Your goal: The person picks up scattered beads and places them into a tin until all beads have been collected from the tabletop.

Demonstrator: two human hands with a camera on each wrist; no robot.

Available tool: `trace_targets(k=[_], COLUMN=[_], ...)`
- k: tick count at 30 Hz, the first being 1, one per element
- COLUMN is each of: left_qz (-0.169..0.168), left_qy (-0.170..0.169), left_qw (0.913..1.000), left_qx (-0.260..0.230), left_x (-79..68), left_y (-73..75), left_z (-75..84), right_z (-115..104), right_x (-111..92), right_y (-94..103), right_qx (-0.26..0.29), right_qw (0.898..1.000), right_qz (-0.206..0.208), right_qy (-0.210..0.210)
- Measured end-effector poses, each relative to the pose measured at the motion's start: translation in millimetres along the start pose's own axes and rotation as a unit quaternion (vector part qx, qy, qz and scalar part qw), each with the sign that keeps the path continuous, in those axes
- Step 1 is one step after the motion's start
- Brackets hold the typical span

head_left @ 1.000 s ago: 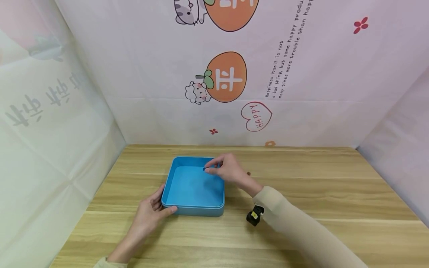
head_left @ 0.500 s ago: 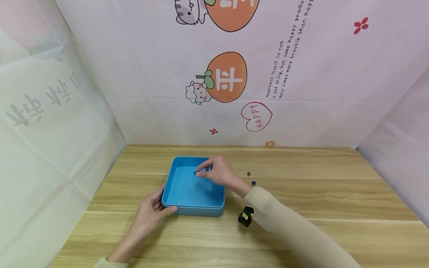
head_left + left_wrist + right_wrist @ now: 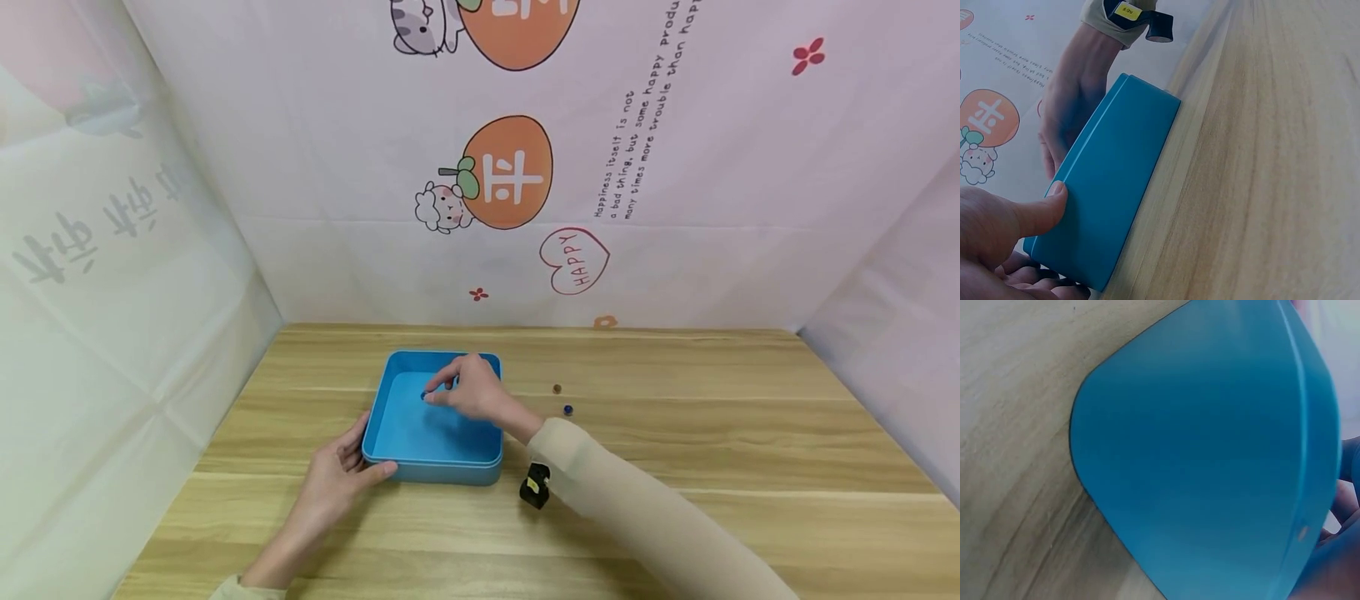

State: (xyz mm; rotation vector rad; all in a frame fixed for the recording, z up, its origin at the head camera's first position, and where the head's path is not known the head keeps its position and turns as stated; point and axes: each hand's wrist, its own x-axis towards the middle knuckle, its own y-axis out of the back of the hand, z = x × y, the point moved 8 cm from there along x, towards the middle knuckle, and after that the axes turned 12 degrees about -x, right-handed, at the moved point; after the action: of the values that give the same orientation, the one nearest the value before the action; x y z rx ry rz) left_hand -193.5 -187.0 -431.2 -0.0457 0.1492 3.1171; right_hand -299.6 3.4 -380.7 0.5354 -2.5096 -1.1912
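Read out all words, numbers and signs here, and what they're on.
"HAPPY": red heart on back sheet
"Happiness itself is not a bad thing, but some happy produ… many times more trouble than happ…": back sheet, cut off by frame
"平": lower orange fruit print
"柿柿": left sheet, third character too faint
Upper orange fruit print: character cut off
Yellow label, right-wrist camera: too blurred
Blue box: no text visible

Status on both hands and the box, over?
Left hand gripping blue box. Right hand over box, pinching small dark piece. No obstruction visible.
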Motion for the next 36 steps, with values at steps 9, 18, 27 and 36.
trace_targets(k=[9, 18, 27, 36], left_qz=[0.0, 0.0, 0.01, 0.011], left_qy=[0.003, 0.005, 0.008, 0.012], left_qw=[1.0, 1.0, 0.9999, 0.9997], left_qx=[0.001, 0.004, 0.011, 0.018], left_x=[-0.4, -1.0, -0.8, -0.9], left_y=[-1.0, -2.3, -1.2, 0.1], left_z=[0.4, 0.2, -0.8, -0.5], right_z=[3.3, 1.0, 22.6, 69.5], right_x=[1.9, -4.5, -24.8, -53.0], right_y=[-9.8, 15.1, 67.3, 93.9], right_qx=[-0.006, 0.008, 0.053, 0.038], right_qw=[0.999, 0.999, 0.996, 0.995], right_qz=[-0.016, 0.018, 0.053, 0.075], right_qy=[-0.027, -0.027, -0.047, -0.06])
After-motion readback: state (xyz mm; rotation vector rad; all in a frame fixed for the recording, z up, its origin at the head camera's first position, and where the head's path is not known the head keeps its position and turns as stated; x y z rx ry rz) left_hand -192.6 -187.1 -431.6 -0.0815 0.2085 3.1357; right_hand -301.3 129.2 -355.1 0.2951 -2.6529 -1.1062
